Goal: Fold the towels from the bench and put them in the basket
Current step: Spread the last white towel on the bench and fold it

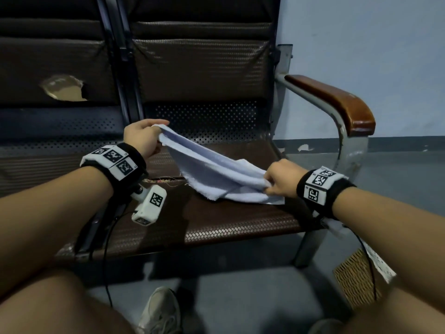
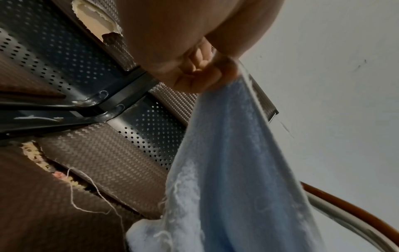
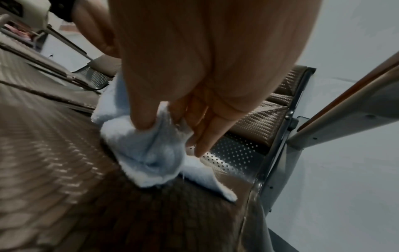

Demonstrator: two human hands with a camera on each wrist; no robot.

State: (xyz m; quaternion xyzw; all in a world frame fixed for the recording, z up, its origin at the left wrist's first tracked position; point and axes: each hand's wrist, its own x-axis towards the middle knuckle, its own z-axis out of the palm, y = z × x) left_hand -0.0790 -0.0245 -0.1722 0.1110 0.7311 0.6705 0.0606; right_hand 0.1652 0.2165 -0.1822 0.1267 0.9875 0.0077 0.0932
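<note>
Head view, frame centre: left hand (image 1: 142,138) and right hand (image 1: 280,179) each pinched the pale blue terry towel (image 1: 212,169), apparently mid-fold; next, corners required aligning.

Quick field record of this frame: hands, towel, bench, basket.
left hand: pinches the towel's far end, raised
right hand: pinches the towel's near end, low over the seat
towel: light blue, stretched between both hands, lower edge on the seat
bench: brown woven seat, torn at the front left
basket: woven, on the floor right of the bench, partly hidden
</note>
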